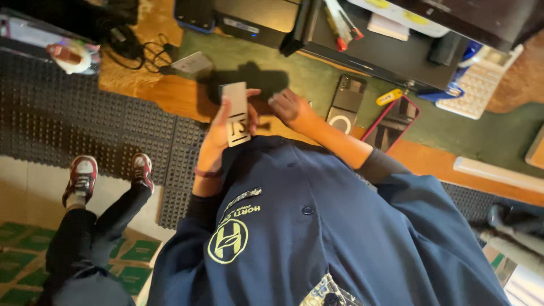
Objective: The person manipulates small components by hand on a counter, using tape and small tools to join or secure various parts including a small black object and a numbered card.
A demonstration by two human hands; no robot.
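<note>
Surface: a wooden counter [170,93] with a dark green mat [317,68] laid over its far part.
Floor: black studded rubber matting [51,119] beside pale tile, with green printed sheets [17,272] at the lower corner.
Room: a dark case [391,48] stands open at the back of the counter; a tangle of black cable [144,54] lies near a small grey box [192,62].
Left hand [218,133]: fingers closed round a flat pale card [237,113] with cut-out shapes, held upright above the counter edge.
Right hand [289,107]: loosely curled just beside the card — whether it touches it I cannot tell.
On the mat: a black phone [347,105] face down, and near it a dark flat item with a pink rim [391,124].
Tags: a small yellow oval tag [389,97] between phone and case.
Packages: a white keypad [476,85] on something blue at the right.
Clothing: navy jacket [340,238] with a yellow round emblem [228,241].
Nearby: another person's legs in red-and-white shoes [84,175] — well apart from the hands.
</note>
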